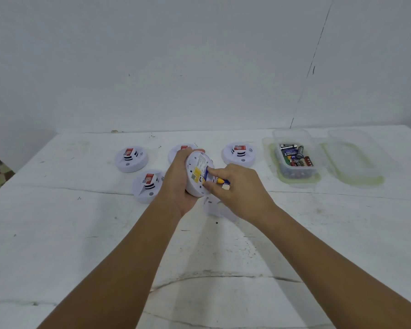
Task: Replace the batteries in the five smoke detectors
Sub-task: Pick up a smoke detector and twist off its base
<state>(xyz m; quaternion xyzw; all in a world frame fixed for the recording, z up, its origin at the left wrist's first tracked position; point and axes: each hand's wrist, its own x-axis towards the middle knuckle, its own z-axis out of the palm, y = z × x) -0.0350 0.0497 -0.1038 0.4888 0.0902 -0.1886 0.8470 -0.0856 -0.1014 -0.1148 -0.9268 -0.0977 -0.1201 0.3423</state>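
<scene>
My left hand [179, 180] grips a white round smoke detector [196, 173], tilted so its back with a yellow label faces me. My right hand [237, 186] pinches a blue and yellow battery [220, 180] at the open compartment in that back, forefinger on top of it. A white piece [211, 205], partly hidden under my right hand, lies on the table below. Several more white detectors with red stickers sit on the table: one at the back left [131, 159], one in front of it [147, 187], one behind my left hand [177, 150], one at the back right [239, 154].
A clear plastic box [294, 138] holding several batteries stands at the right on its green-rimmed lid. A second clear box [356, 160] stands further right. The white table [81, 233] is scuffed and cracked; a wall rises behind it.
</scene>
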